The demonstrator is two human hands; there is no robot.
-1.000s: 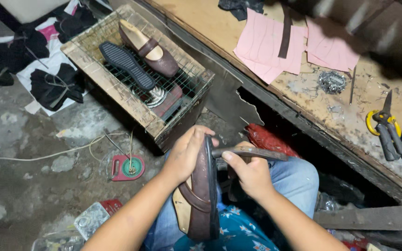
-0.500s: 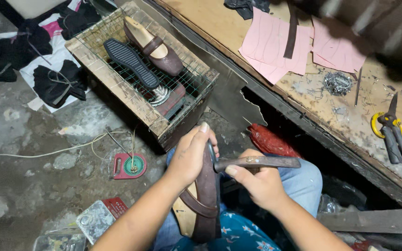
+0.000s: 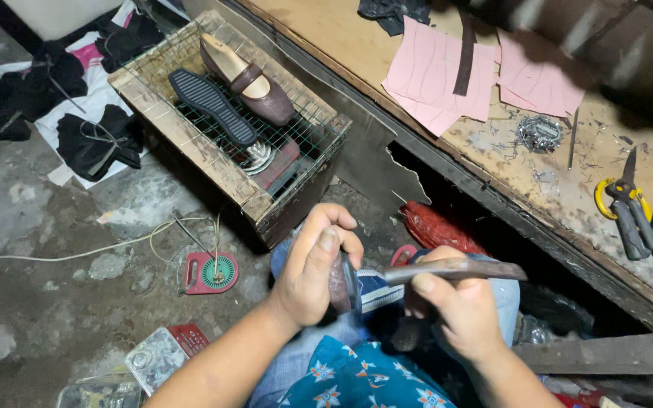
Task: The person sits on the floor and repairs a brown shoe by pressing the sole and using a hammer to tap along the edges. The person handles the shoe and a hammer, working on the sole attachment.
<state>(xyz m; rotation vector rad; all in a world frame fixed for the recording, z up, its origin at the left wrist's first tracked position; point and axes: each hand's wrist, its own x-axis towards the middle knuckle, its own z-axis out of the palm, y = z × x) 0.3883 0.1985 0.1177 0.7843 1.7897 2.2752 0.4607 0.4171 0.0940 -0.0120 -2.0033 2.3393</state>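
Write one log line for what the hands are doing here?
left hand: grips brown shoe | right hand: holds metal tool against shoe | nearby: wire crate with sole

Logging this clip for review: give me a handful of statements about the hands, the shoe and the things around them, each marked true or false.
1. The left hand grips a dark brown shoe. True.
2. The right hand is empty. False: it holds a hammer by its handle.
3. A brown shoe on a last lies on the wire crate. True.
4. The pink paper sheets lie on the floor. False: they lie on the workbench.
5. Yellow-handled scissors lie on the workbench. True.
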